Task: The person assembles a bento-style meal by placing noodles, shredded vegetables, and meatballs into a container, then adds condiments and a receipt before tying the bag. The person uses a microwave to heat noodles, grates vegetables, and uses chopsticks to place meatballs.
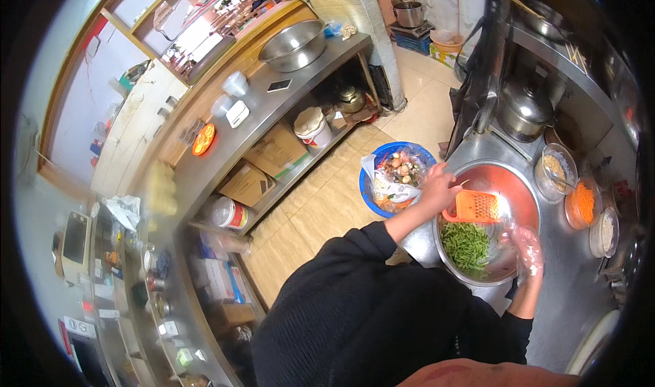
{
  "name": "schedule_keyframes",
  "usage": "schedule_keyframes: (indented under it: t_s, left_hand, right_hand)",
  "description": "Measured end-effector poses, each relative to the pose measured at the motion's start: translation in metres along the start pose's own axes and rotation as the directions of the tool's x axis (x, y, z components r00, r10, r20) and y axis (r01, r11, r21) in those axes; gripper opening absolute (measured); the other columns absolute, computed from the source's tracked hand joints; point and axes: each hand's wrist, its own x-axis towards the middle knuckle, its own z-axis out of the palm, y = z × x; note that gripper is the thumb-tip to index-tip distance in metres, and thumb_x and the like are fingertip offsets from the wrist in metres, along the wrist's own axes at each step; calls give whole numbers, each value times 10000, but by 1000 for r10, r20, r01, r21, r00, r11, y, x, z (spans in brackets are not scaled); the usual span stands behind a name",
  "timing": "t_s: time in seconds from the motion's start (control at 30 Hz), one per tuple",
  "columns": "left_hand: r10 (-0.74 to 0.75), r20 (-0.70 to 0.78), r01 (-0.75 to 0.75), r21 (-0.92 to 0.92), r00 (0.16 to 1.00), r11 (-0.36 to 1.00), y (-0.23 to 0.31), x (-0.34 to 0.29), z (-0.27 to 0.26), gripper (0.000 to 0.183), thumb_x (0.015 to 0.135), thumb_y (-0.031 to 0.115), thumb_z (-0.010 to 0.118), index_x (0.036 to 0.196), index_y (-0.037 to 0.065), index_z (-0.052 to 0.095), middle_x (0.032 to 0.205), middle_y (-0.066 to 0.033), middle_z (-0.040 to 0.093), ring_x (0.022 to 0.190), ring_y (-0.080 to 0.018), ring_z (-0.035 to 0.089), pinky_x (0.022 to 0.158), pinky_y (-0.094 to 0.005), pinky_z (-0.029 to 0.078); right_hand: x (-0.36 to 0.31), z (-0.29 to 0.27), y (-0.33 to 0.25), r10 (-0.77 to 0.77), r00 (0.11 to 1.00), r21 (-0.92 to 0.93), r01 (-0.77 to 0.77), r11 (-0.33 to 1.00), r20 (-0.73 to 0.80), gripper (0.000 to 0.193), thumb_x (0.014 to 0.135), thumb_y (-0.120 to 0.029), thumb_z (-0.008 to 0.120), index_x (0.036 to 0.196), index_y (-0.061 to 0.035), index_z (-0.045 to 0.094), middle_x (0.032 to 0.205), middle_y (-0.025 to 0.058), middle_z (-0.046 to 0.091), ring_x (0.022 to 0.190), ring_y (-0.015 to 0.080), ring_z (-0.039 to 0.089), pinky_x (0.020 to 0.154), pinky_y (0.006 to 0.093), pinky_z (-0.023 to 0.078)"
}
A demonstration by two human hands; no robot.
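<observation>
Our left grip [442, 188], its fingers parted, is at the near end of the orange grater [475, 206]; we cannot tell whether it pinches the edge. Our right grip [525, 245], in a clear glove, reaches into the steel bowl [527, 189], and we cannot tell whether it is spread or closed on something. The grater is inside that bowl, just above a heap of green shreds [465, 246].

We judge the shredding well along, given that heap; we see no whole piece clearly, so what is left is uncertain. Orange shreds [582, 203] are ready in a tub at the right.

The bowl sits on a steel bench [556, 302], a blue basin [366, 194] of scraps beside it. Across the tiled floor [283, 216], a second bench [263, 110] carries a large steel basin [297, 51] and a phone [279, 85], with cartons [276, 151] shelved below.
</observation>
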Motion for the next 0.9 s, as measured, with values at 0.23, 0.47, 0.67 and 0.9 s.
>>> schedule_keyframes:
  t_s: [0.23, 0.47, 0.67, 0.9]
  left_hand:
    - [-135, -210, 145, 31, 968, 989, -85, -105, -44, 195, 794, 226, 694, 794, 35, 654, 976, -148, 648, 972, -313, 584, 865, -406, 444]
    - [-745, 397, 523, 537, 536, 662, -197, -379, -77, 583, 894, 516, 448, 781, -15, 663, 866, -241, 646, 826, -427, 610, 760, -501, 477]
    - [-968, 231, 850, 525, -97, 40, -154, -589, -84, 489, 909, 475, 479, 1053, 44, 660, 1079, -195, 645, 1059, -361, 588, 885, -469, 446]
    - [-823, 482, 527, 635, 302, 565, -161, -629, -58, 424, 908, 358, 431, 879, 23, 690, 882, -235, 643, 938, -407, 599, 801, -480, 478]
  right_hand:
    - [-7, 5, 3, 168, 962, 821, 85, 564, -216, 262, 942, -196, 580, 1089, 20, 602, 885, 64, 642, 777, 137, 612, 714, 269, 522]
    - [23, 30, 12, 166, 982, 903, 7, 430, -86, 260, 956, -175, 558, 1138, 7, 589, 865, 21, 575, 734, 90, 522, 651, 225, 461]
    - [36, 49, 9, -28, 995, 918, -80, 389, 98, 213, 967, -171, 534, 1031, 26, 580, 855, 36, 563, 739, 105, 521, 659, 246, 457]
    - [30, 49, -33, -56, 989, 846, -87, 526, 137, 240, 952, -236, 564, 964, 3, 578, 817, 43, 568, 735, 125, 527, 677, 279, 468]
